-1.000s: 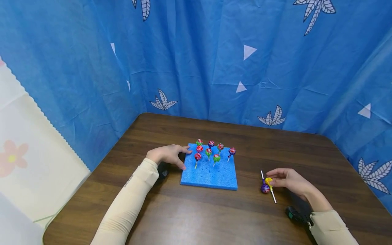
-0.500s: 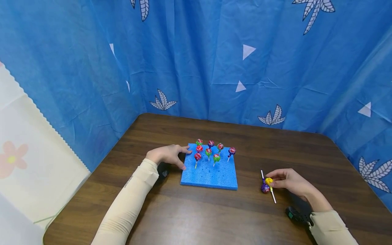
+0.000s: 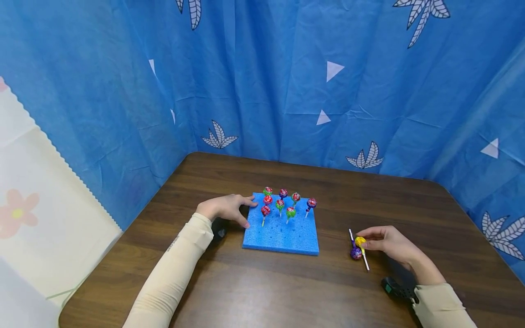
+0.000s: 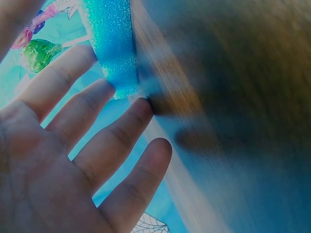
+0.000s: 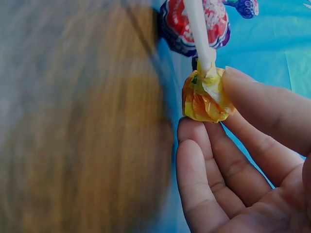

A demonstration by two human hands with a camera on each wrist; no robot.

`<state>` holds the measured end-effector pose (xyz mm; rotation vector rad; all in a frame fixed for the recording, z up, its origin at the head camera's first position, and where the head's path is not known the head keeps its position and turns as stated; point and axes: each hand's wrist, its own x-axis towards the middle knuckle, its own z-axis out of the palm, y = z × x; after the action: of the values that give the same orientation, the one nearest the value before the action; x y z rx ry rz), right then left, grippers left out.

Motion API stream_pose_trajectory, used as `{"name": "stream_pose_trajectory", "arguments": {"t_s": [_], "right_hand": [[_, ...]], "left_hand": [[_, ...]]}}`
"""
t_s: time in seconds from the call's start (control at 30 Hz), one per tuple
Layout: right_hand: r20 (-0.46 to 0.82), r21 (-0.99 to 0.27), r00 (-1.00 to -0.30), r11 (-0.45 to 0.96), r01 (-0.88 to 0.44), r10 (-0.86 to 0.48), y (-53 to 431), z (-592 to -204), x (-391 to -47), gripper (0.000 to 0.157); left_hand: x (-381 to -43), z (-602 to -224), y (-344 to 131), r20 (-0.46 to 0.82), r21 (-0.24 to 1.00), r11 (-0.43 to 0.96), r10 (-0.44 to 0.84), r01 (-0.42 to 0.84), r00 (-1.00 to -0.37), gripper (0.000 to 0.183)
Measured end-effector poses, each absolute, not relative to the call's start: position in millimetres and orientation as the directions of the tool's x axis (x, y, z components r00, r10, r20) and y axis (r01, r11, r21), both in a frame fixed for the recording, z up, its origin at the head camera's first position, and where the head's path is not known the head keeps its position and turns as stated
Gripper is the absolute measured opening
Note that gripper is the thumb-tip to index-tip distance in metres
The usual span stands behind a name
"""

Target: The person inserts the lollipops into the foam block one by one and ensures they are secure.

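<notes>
A blue foam board (image 3: 283, 239) lies on the table with several wrapped lollipops stuck upright in it, among them a purple-and-red lollipop (image 3: 311, 203) at its right. At the board's left edge is my left hand (image 3: 224, 207), its thumb and fingertips touching the foam. The left wrist view shows those fingers (image 4: 112, 143) spread and nearly straight. Right of the board, my right hand (image 3: 387, 246) pinches the wrapped head of a yellow lollipop (image 5: 206, 99) between thumb and fingers. Its white stick points toward the near side. Beside it a purple lollipop (image 3: 355, 253) lies on the table.
The brown wooden table (image 3: 254, 291) has rounded corners. Blue curtains (image 3: 262, 91) hang behind it and along its sides. A pale flowered cloth (image 3: 33, 228) is at the far left. Dark wrist devices, such as the right one (image 3: 393, 288), sit under the wrists.
Both hands keep nearly the same place. The stick end of the yellow lollipop has shifted very slightly up and left.
</notes>
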<state>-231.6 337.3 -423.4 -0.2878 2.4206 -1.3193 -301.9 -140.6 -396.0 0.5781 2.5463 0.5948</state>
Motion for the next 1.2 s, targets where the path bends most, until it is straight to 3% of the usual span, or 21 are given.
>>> {"name": "stream_pose_trajectory", "arguments": {"t_s": [0.3, 0.73, 1.2], "right_hand": [[-0.199, -0.81, -0.939, 0.586, -0.003, -0.28, 330.7, -416.2, -230.3, 0.044], [-0.16, -0.84, -0.944, 0.543, -0.023, -0.289, 322.1, -408.7, -235.2, 0.043], [-0.096, -0.842, -0.975, 0.538, -0.029, -0.202, 308.1, -403.7, -241.1, 0.044]], "left_hand": [[-300.2, -397.6, -140.8, -0.332, 0.5, 0.818, 0.485, 0.285, -0.809, 0.076], [-300.4, -396.7, -141.5, -0.334, 0.503, 0.819, 0.477, 0.274, -0.813, 0.075], [-301.8, -395.6, -139.9, -0.334, 0.493, 0.818, 0.493, 0.297, -0.804, 0.074]]}}
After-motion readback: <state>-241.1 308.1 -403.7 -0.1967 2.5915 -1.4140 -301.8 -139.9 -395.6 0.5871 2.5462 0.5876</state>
